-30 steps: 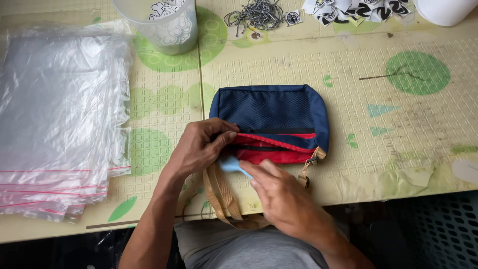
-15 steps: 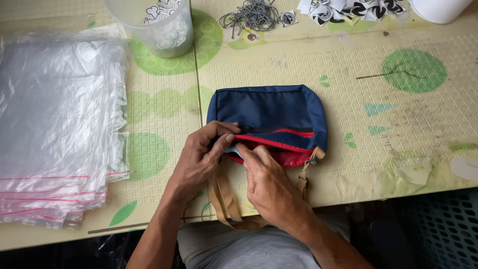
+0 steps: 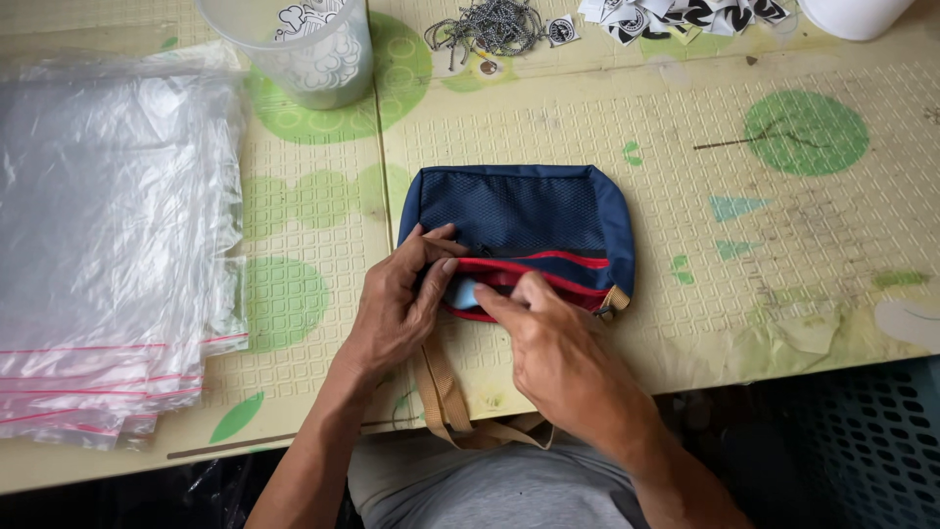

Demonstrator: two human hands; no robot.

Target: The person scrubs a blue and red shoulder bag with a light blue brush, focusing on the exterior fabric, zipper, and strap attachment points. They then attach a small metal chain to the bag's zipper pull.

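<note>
A navy blue pouch (image 3: 529, 211) with a mesh front and red zipper trim lies flat on the table near its front edge. My left hand (image 3: 397, 304) grips the pouch's left end and holds its red-lined pocket apart. My right hand (image 3: 558, 358) pushes a small light-blue item (image 3: 464, 291) into that pocket with its fingertips. A tan strap (image 3: 441, 392) runs from the pouch over the table edge toward my lap.
A thick stack of clear zip bags (image 3: 108, 245) with red seals fills the left. At the back stand a clear plastic tub (image 3: 299, 44), a heap of metal ball chains (image 3: 490, 24) and black-and-white tags (image 3: 676, 15). A white container (image 3: 857, 15) sits far right.
The light-blue item has gone from outside the pouch into the red pocket opening. My right hand has moved up and left onto the pouch; my left hand keeps its hold.
</note>
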